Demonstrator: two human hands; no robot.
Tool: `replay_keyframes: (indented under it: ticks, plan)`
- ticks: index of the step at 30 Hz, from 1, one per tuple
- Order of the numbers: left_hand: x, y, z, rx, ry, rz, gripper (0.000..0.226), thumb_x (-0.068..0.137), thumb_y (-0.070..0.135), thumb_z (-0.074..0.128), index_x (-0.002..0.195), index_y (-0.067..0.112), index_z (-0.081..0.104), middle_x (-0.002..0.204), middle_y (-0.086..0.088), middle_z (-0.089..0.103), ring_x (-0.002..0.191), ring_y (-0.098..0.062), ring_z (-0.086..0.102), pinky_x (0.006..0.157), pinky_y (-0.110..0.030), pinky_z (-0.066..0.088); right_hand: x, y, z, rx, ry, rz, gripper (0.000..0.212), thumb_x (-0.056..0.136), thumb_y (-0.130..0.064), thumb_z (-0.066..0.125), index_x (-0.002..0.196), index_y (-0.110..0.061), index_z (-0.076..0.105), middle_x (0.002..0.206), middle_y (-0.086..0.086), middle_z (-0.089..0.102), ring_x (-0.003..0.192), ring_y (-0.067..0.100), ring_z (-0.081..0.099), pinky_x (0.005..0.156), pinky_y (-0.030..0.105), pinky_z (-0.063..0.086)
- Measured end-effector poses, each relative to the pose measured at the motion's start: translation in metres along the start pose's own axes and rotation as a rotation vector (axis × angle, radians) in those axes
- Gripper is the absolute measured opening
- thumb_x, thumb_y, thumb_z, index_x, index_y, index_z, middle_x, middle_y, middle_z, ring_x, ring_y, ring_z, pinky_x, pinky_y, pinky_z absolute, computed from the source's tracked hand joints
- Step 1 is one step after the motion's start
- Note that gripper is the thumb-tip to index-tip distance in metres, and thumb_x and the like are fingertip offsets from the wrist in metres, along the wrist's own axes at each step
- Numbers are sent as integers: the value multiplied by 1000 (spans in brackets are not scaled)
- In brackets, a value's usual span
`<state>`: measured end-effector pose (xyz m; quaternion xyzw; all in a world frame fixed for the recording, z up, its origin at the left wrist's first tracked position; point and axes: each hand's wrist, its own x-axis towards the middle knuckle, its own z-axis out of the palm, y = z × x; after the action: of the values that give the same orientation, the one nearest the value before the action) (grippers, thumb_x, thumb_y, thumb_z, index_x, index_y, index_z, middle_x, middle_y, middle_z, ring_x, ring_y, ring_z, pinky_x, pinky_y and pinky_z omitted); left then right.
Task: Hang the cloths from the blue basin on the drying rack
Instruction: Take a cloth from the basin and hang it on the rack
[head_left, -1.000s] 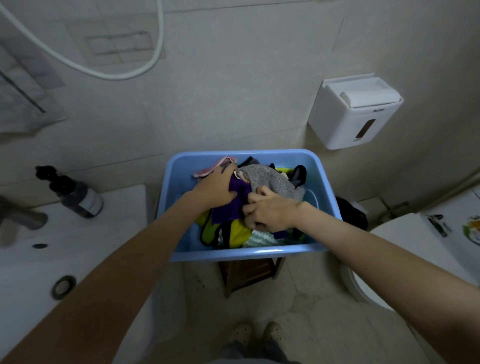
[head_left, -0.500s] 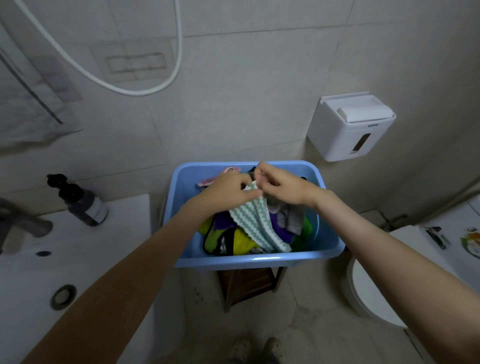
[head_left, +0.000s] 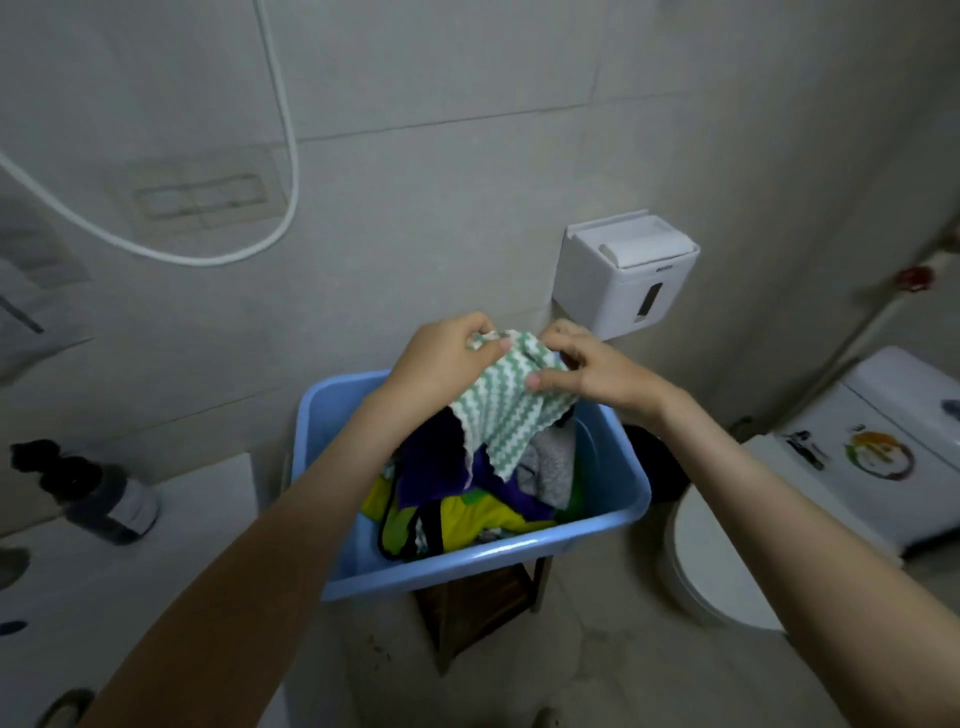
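- Far left: dark pump bottle (head_left: 98, 493) upright on the white sink desk (head_left: 171, 561).
- White hose (head_left: 292, 156) loops down the tiled wall, upper left.
- Left hand (head_left: 441, 358): grip pinching the top left edge of the green-white zigzag cloth (head_left: 511, 410), thumb over the fabric.
- Zigzag cloth is lifted above the blue basin (head_left: 332, 415), held between both hands, lower end hanging toward the pile. Can't tell if it touches the pile.
- Other cloths lie heaped in the basin: purple cloth (head_left: 436, 462), yellow cloth (head_left: 483, 512), grey cloth (head_left: 550, 467) on the right side.
- Basin sits on a dark wooden stool (head_left: 478, 603).
- Right hand (head_left: 592, 369): grip pinching the cloth's top right edge, fingers curled, thumb pressed on the front.
- White dispenser (head_left: 623, 275) on the wall, above and behind the right hand.
- Far right: toilet (head_left: 717, 561), near the basin but apart from it.
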<state>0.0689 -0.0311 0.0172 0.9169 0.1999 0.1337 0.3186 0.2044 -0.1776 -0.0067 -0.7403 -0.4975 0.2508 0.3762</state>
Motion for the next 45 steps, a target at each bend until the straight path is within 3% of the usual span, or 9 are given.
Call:
replay_keyframes:
  ticks: [4, 10, 14, 21, 26, 33, 39, 42, 45]
  plan:
    - [9, 25, 17, 108, -105, 76, 39, 90, 44, 57, 107, 10, 66, 107, -12, 66, 105, -26, 58, 67, -26, 28, -33, 17, -20, 28, 151, 128, 17, 84, -20, 70, 84, -6, 62, 85, 8, 57, 78, 17, 53, 73, 31, 40]
    - [8, 70, 50, 119, -284, 247, 35, 94, 43, 51, 70, 18, 55, 60, 2, 46, 67, -20, 47, 56, -32, 25, -115, 38, -33, 87, 486, 349, 37, 78, -19, 76, 66, -16, 41, 61, -6, 41, 56, 3, 39, 56, 23, 30]
    - [-3, 123, 75, 109, -396, 407, 36, 95, 43, 50, 63, 27, 42, 60, 1, 47, 62, -16, 47, 53, -31, 30, -183, 38, -44, 146, 715, 428, 34, 83, -12, 71, 72, -14, 39, 53, -5, 41, 43, 6, 39, 45, 23, 30]
    - [-53, 207, 127, 89, -500, 654, 25, 94, 37, 51, 84, 15, 59, 73, -2, 55, 76, -22, 51, 59, -31, 30, -317, 27, -41, 290, 1149, 501, 16, 88, 5, 56, 87, -8, 47, 55, 9, 46, 34, 14, 41, 34, 22, 30]
    - [-121, 258, 168, 8, -582, 790, 36, 95, 37, 50, 82, 5, 59, 73, -14, 60, 69, -26, 55, 57, -33, 32, -423, 11, -10, 326, 1369, 509, 19, 93, 5, 48, 86, -9, 57, 55, 3, 60, 46, 8, 58, 43, 19, 47]
    - [-241, 320, 217, 84, -855, 1023, 45, 90, 30, 62, 61, 17, 30, 58, -1, 35, 60, -19, 35, 52, -33, 20, -574, -25, 66, 196, 1694, 677, 24, 96, 0, 48, 75, -12, 48, 55, 4, 50, 44, 1, 56, 48, 18, 47]
    - [-346, 355, 244, 86, -945, 1210, 45, 94, 31, 56, 60, 17, 29, 58, 1, 35, 62, -19, 35, 58, -34, 15, -677, -55, 136, 145, 1984, 853, 22, 95, 0, 48, 76, -12, 49, 47, -7, 50, 40, 0, 53, 43, 14, 41]
    - [-391, 369, 257, 79, -1034, 1276, 44, 94, 32, 56, 60, 16, 32, 58, 0, 36, 63, -20, 38, 57, -35, 19, -717, -71, 167, 92, 2115, 907, 7, 96, -2, 49, 90, -4, 53, 58, 4, 48, 41, -2, 52, 45, 14, 39]
    - [-440, 386, 270, 92, -1131, 1346, 44, 94, 29, 55, 60, 15, 32, 61, -6, 38, 68, -23, 43, 58, -36, 14, -759, -84, 198, 32, 2231, 1015, 17, 94, -6, 53, 80, -15, 55, 62, 4, 50, 44, -3, 52, 47, 14, 40]
